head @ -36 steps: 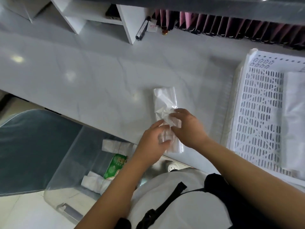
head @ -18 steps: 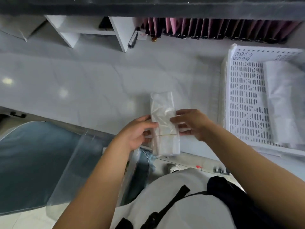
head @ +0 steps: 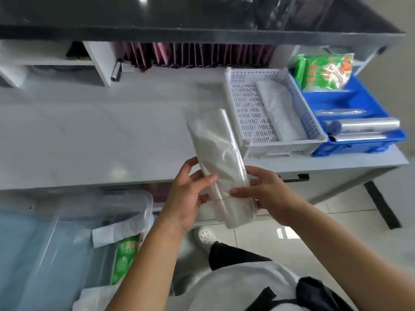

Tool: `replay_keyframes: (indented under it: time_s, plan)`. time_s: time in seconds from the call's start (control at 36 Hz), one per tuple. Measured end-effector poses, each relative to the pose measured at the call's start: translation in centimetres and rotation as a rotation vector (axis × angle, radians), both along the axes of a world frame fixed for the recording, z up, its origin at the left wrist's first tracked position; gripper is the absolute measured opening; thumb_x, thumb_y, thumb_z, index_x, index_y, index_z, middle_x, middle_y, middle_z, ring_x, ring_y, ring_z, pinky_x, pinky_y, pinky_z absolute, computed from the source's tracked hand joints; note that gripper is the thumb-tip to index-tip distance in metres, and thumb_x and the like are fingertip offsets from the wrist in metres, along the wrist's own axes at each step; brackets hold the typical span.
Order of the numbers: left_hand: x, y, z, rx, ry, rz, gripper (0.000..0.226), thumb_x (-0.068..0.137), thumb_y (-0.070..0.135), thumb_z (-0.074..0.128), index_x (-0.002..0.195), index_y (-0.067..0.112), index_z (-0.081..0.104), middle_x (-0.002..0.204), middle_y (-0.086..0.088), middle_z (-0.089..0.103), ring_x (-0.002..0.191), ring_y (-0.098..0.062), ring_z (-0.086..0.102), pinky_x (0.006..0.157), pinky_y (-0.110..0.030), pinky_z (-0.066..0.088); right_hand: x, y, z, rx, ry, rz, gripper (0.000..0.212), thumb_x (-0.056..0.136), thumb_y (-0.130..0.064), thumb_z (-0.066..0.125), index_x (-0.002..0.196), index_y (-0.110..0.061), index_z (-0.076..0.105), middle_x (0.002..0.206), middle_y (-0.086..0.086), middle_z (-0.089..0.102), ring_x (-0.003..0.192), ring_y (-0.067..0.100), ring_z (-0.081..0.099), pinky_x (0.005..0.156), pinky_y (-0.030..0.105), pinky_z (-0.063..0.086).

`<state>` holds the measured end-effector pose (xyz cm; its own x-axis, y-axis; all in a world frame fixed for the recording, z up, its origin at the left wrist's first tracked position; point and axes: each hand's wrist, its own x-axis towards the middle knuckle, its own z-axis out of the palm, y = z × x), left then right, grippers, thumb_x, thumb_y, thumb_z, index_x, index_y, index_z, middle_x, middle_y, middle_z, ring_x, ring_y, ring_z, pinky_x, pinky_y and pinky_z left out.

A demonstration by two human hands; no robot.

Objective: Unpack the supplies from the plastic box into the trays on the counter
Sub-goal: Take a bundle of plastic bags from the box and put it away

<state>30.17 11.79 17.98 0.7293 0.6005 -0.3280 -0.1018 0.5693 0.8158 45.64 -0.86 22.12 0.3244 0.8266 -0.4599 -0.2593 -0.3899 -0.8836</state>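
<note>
We have one view only, head-worn, wide-angle, looking forward and steeply down. Fingers point(head: 207, 179) sit close, mid-frame. Worktop point(head: 89, 135) runs beyond the fingers; floor point(head: 336, 221) and our own torso lie nearer than them.

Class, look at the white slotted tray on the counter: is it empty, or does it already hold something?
Not empty. The white slotted tray holds a white plastic bundle along its right side; its left side shows bare slots.

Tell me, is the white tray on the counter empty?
No. The white tray already holds a white bundle of bags lying along its right side.
</note>
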Motion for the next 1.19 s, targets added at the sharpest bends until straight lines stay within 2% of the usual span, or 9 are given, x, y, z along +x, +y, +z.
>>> replay_keyframes:
  time_s: [0.19, 0.25, 0.33, 0.44, 0.61, 0.81, 1.0, 1.11, 1.19]
  plan:
    - [2.8, -4.5, 2.2, 0.017, -0.075, -0.090, 0.033, 0.076, 0.014, 0.077, 0.106, 0.014, 0.063, 0.110, -0.018, 0.073, 0.104, -0.032, 0.069, 0.098, -0.047, 0.051, 0.7, -7.2, 1.6, 0.109, -0.187, -0.144, 0.049, 0.066, -0.012, 0.084, 0.112, -0.011, 0.069, 0.099, 0.017, 0.075, 0.091, 0.037, 0.071, 0.078, 0.044, 0.060]
    - [3.8, -5.1, 3.3, -0.009, -0.109, -0.106, 0.025, 0.076, 0.013, 0.079, 0.097, 0.017, 0.067, 0.106, -0.015, 0.074, 0.098, -0.027, 0.070, 0.090, -0.039, 0.056, 1.1, -8.8, 2.0, 0.148, -0.225, -0.139, 0.046, 0.069, -0.015, 0.084, 0.113, -0.018, 0.070, 0.102, 0.015, 0.075, 0.094, 0.035, 0.071, 0.082, 0.045, 0.059]
    - [5.2, -5.3, 4.9, -0.009, -0.174, -0.114, 0.018, 0.077, 0.010, 0.076, 0.089, 0.021, 0.068, 0.087, -0.003, 0.075, 0.072, -0.011, 0.070, 0.059, -0.021, 0.054, 2.0, -10.6, 2.1, 0.190, -0.252, -0.126, 0.041, 0.072, -0.015, 0.083, 0.110, -0.020, 0.072, 0.102, 0.014, 0.075, 0.094, 0.033, 0.072, 0.084, 0.044, 0.059]
    - [7.4, -5.2, 7.1, 0.072, -0.144, -0.093, 0.032, 0.078, 0.013, 0.074, 0.110, 0.017, 0.067, 0.101, -0.006, 0.069, 0.091, -0.018, 0.067, 0.071, -0.029, 0.057, 3.9, -12.4, 1.9, 0.236, -0.227, -0.096, 0.040, 0.071, -0.015, 0.082, 0.109, -0.017, 0.072, 0.104, 0.015, 0.074, 0.096, 0.034, 0.071, 0.087, 0.046, 0.058]
    - [12.6, -7.2, 9.1, 0.189, -0.058, -0.032, 0.034, 0.071, 0.013, 0.082, 0.104, 0.016, 0.071, 0.102, -0.007, 0.070, 0.088, -0.021, 0.069, 0.070, -0.032, 0.057, 9.7, -15.4, 2.1, 0.271, -0.249, -0.045, 0.045, 0.072, -0.014, 0.081, 0.115, -0.011, 0.069, 0.107, 0.014, 0.074, 0.099, 0.033, 0.071, 0.087, 0.048, 0.058]
    - [19.9, -10.1, 11.9, 0.356, -0.016, -0.111, 0.034, 0.069, 0.011, 0.083, 0.100, 0.014, 0.068, 0.092, -0.002, 0.072, 0.084, -0.018, 0.068, 0.071, -0.027, 0.056, 19.6, -19.4, 3.3, 0.284, -0.559, -0.009, 0.037, 0.078, -0.012, 0.080, 0.111, -0.024, 0.071, 0.096, -0.001, 0.076, 0.084, 0.015, 0.073, 0.076, 0.030, 0.057]
    - [24.5, -13.0, 18.5, 1.035, 0.143, -0.117, 0.053, 0.070, 0.026, 0.085, 0.118, 0.027, 0.064, 0.116, 0.004, 0.069, 0.109, -0.013, 0.066, 0.089, -0.030, 0.055, 28.0, -22.7, 4.6, 0.332, -0.893, -0.035, 0.033, 0.082, -0.024, 0.076, 0.109, -0.039, 0.064, 0.090, -0.013, 0.071, 0.080, 0.012, 0.065, 0.076, 0.041, 0.055]
    - [26.5, -15.4, 22.6, 1.628, 0.345, -0.231, 0.082, 0.068, 0.048, 0.082, 0.139, 0.049, 0.043, 0.142, 0.025, 0.042, 0.130, 0.008, 0.038, 0.104, -0.021, 0.029, 31.2, -23.1, 5.8, 0.350, -1.158, -0.068, 0.041, 0.079, -0.020, 0.079, 0.116, -0.033, 0.066, 0.094, -0.005, 0.074, 0.078, 0.012, 0.063, 0.072, 0.027, 0.048]
    - [29.0, -16.6, 24.0, 2.019, 0.499, -0.335, 0.076, 0.072, 0.050, 0.077, 0.141, 0.040, 0.048, 0.147, 0.013, 0.044, 0.136, -0.010, 0.035, 0.113, -0.036, 0.026, 33.2, -22.2, 6.9, 0.313, -1.372, -0.070, 0.043, 0.076, -0.015, 0.082, 0.116, -0.023, 0.070, 0.080, 0.000, 0.073, 0.066, 0.021, 0.062, 0.063, 0.022, 0.039]
